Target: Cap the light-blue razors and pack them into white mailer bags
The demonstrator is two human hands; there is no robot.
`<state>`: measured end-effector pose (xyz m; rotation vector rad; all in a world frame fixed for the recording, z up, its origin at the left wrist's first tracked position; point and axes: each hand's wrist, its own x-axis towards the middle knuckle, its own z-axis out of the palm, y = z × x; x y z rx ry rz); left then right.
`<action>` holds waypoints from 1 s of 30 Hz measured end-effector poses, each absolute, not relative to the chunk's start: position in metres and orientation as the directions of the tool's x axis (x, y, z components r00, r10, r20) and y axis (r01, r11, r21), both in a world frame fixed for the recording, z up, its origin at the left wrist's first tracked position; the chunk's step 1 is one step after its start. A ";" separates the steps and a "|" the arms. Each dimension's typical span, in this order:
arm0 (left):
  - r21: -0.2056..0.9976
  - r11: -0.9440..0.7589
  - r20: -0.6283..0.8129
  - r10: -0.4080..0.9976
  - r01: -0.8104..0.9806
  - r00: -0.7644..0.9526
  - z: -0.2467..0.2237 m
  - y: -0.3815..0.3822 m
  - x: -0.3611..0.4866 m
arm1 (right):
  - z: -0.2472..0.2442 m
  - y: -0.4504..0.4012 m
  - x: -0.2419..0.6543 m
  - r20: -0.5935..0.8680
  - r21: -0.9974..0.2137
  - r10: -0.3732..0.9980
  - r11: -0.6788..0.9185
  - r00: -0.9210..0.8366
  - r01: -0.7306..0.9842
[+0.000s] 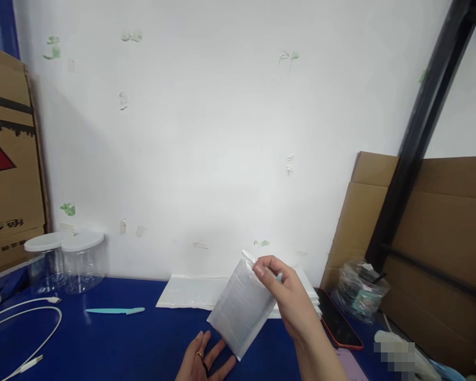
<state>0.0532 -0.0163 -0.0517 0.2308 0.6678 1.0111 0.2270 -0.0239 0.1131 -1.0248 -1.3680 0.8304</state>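
A white packet (241,312) is held up at a tilt above the blue table (115,346), near the middle of the front edge of the view. Its upper right edge is pinched by the right hand (281,283), the thumb and fingers being closed together on it; beside them a small pale blue tip (279,277) is seen, though what it belongs to cannot be told. The left hand (208,360), on which a ring (199,354) is worn, is held below the packet's lower edge with its fingers spread apart and nothing gripped — whether the packet is touched by them cannot be told for certain. Behind the raised packet, a flat white sheet (194,291) is laid on the table near the wall (206,132), and a white stack (308,293) is partly hidden by the right hand and wrist. To the left, a turquoise tool (115,311) is laid flat, with a white cable (57,328) looped beyond it at the table's left side. Two clear jars (83,270) with white lids (83,242) are stood side by side against the wall, near a printed cardboard box (11,190). To the right of the right wrist, a red-edged phone (339,320) is placed face up, and a purple item (349,365) is partly covered by the forearm; farther right, a bundle wrapped in clear plastic (363,291) is set before brown cardboard (452,238) and a slanting black post (412,153).
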 end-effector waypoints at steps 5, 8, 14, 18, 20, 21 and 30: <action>0.407 0.649 -0.438 0.756 -0.643 0.486 -0.035 -0.021 0.046 | 0.114 -0.025 0.227 0.417 -0.909 0.892 0.408 0.175 0.084; 0.387 0.663 -0.444 0.743 -0.640 0.501 -0.029 -0.024 0.045 | 0.114 -0.028 0.226 0.443 -0.897 0.880 0.432 0.173 0.097; 0.481 0.682 -0.413 0.730 -0.551 0.544 -0.019 -0.039 0.052 | 0.115 -0.031 0.224 0.523 -0.845 0.842 0.493 0.129 0.209; 0.666 0.531 -0.435 0.847 -0.525 0.304 -0.015 -0.039 0.049 | 0.120 -0.037 0.245 0.519 -0.820 0.843 0.445 0.142 0.359; 0.660 0.500 -0.438 0.863 -0.561 0.253 -0.015 -0.035 0.043 | 0.124 -0.044 0.259 0.512 -0.804 0.856 0.452 0.064 0.388; 0.637 0.499 -0.436 0.862 -0.588 0.258 -0.014 -0.032 0.039 | 0.125 -0.048 0.265 0.525 -0.784 0.851 0.489 -0.011 0.383; 0.405 0.766 -0.423 0.641 -0.498 0.641 -0.006 -0.020 0.010 | 0.138 -0.074 0.249 0.584 -0.171 0.631 0.710 -0.510 0.683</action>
